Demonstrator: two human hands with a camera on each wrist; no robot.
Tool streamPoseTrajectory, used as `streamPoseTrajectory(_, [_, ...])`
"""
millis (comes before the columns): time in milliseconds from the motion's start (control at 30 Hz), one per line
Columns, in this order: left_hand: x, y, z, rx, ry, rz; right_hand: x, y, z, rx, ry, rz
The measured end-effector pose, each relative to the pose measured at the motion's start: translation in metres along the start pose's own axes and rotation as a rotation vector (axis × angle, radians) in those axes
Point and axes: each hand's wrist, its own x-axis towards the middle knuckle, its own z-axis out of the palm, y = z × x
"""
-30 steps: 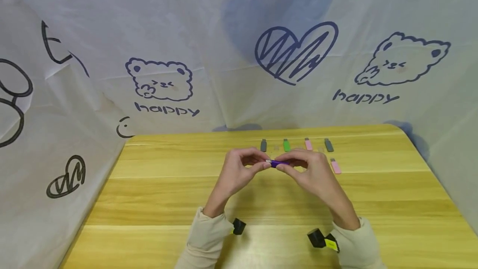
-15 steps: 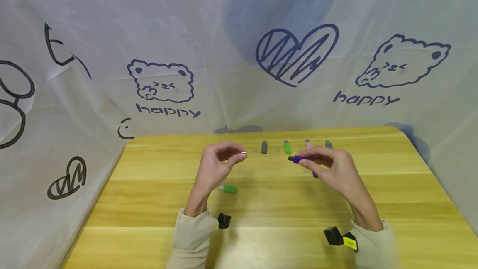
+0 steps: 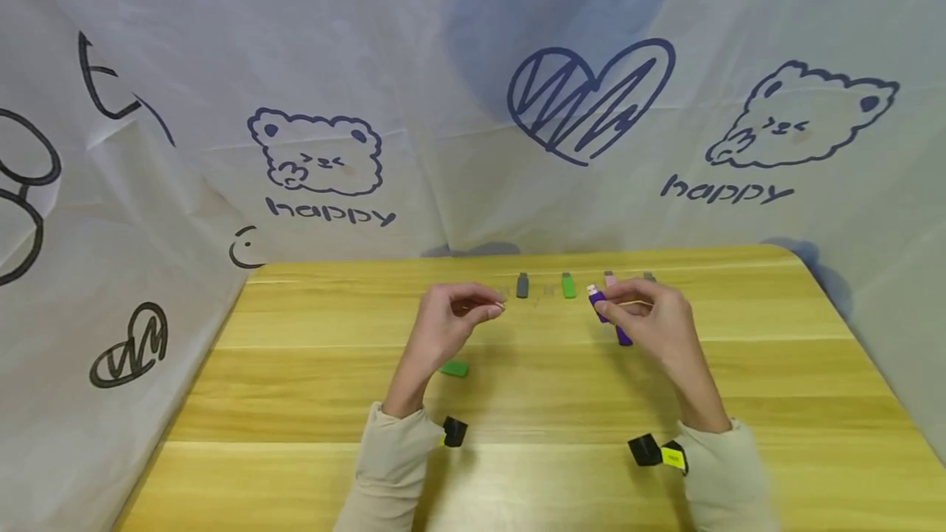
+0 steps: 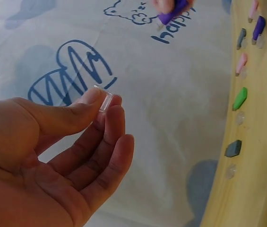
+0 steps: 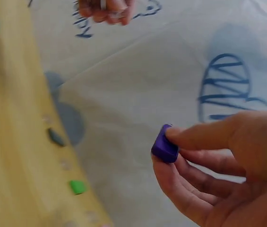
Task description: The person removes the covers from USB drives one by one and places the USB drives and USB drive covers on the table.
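Above the table, my left hand [image 3: 454, 323] pinches a small clear plastic cap [image 4: 106, 100] between thumb and fingertips. Off to the right, my right hand [image 3: 654, 318] holds a purple USB flash drive [image 3: 597, 306] between thumb and fingers, its metal plug uncovered and pointing away from me. The right wrist view shows the blunt end of the drive [image 5: 165, 145] under the thumb. Cap and drive are apart. A second purple flash drive [image 3: 624, 336] lies on the table below the right hand, partly hidden by it.
Along the table's far side lie a grey drive [image 3: 522, 286], a green drive [image 3: 568, 286], a pink drive [image 3: 609, 279] and another grey drive [image 3: 649, 277], with clear caps [image 4: 240, 117] beside them. Another green drive [image 3: 454, 369] lies near the left wrist. A drawn-on white sheet [image 3: 443, 64] hangs behind.
The hands, together at the purple flash drive a second ago, have separated, the clear cap now in the left. Since then the right hand has turned the plug away, and the left has come slightly right.
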Motion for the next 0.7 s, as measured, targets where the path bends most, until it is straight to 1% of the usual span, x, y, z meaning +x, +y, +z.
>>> streamPoseTrajectory(67, [0.001, -0.003, 0.001, 0.014, -0.009, 0.002, 0.004, 0.009, 0.009, 0.016, 0.015, 0.049])
streamPoseTrajectory(133, [0.001, -0.006, 0.003, 0.015, -0.017, 0.002, 0.007, 0.017, 0.02, 0.0, 0.034, 0.078])
streamPoseTrajectory(300, [0.002, -0.009, 0.006, 0.028, -0.027, -0.002, 0.009, 0.033, 0.047, -0.151, 0.086, 0.095])
streamPoseTrajectory(467, [0.003, -0.012, 0.01, 0.051, -0.041, -0.019, 0.009, 0.041, 0.065, -0.252, 0.098, 0.072])
streamPoseTrajectory(600, [0.004, -0.013, 0.013, 0.077, -0.062, -0.033, 0.008, 0.045, 0.072, -0.307, 0.108, 0.03])
streamPoseTrajectory(700, [0.004, -0.014, 0.016, 0.091, -0.077, -0.033, 0.008, 0.046, 0.076, -0.348, 0.113, 0.01])
